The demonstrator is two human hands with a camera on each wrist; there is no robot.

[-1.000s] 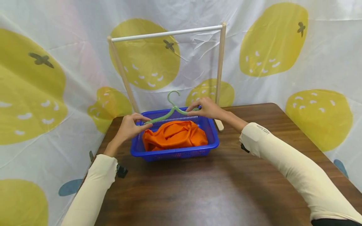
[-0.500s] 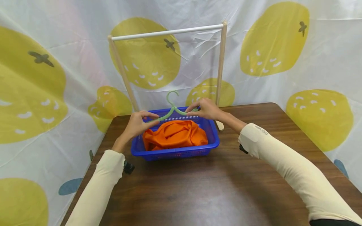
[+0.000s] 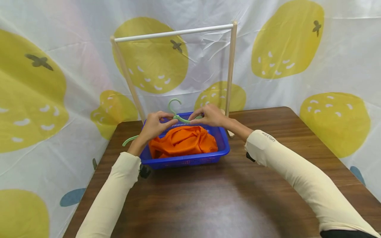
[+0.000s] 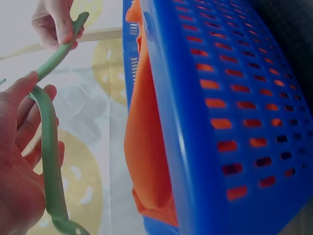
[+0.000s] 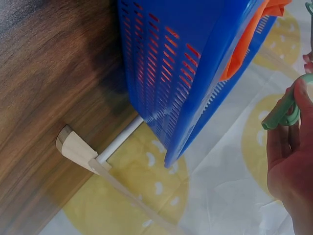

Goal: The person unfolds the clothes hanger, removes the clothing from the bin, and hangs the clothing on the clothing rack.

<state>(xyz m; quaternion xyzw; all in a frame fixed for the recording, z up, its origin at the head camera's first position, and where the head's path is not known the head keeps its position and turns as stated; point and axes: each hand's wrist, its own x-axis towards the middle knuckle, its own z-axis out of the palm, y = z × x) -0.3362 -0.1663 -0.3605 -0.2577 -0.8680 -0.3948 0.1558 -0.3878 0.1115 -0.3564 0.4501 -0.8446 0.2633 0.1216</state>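
Above the woodgrain table (image 3: 202, 198), left fingers (image 3: 170, 123) and right fingers (image 3: 197, 112) pinch a curved hanger (image 4: 50, 147).

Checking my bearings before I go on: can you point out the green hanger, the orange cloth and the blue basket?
Green hanger (image 4: 50, 147), left wrist view: on one of its arms.
Orange cloth (image 3: 184, 141), head view: on its crumpled middle.
Blue basket (image 3: 185, 159), head view: on its near rim.
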